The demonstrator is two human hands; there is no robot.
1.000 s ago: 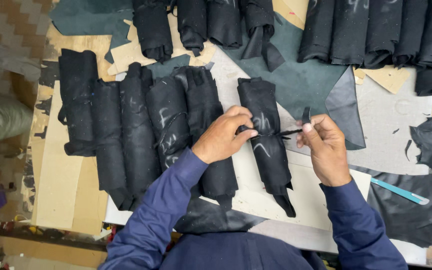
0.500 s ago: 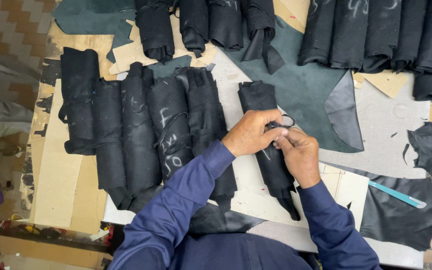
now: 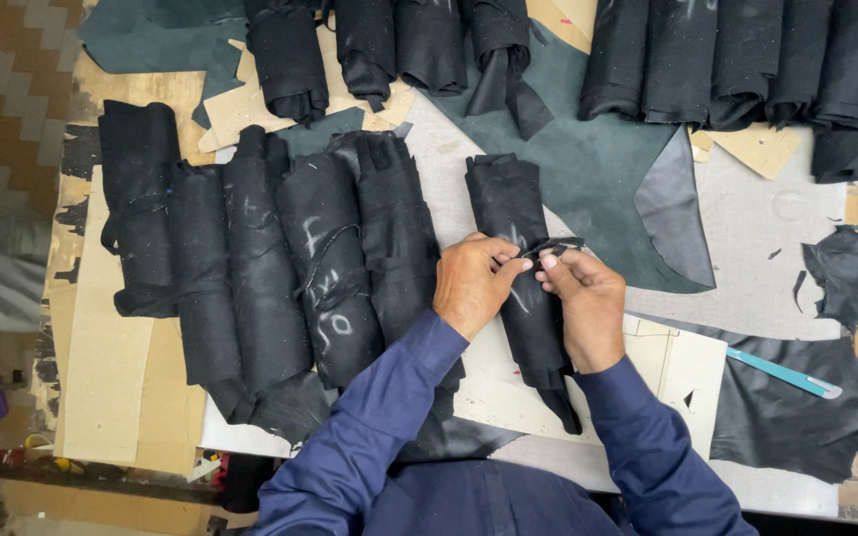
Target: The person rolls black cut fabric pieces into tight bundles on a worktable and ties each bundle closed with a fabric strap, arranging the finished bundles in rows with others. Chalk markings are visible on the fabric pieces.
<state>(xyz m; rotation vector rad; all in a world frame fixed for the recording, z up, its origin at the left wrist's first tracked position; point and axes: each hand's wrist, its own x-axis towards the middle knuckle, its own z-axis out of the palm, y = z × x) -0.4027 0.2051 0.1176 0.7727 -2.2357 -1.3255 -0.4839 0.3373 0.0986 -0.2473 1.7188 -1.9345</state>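
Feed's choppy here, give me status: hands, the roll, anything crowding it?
Left hand and right hand both on black roll, pinching its tie strip. Roll lies flat on table. Row of tied rolls close on left, not touching.

Black rolled leather bundles (image 3: 250, 268) are crowding the frame's left centre, and more rolls (image 3: 747, 60) are lining the top edge. Bare grey tabletop (image 3: 757, 258) is lying open at right centre, above a teal-handled knife (image 3: 782, 372).
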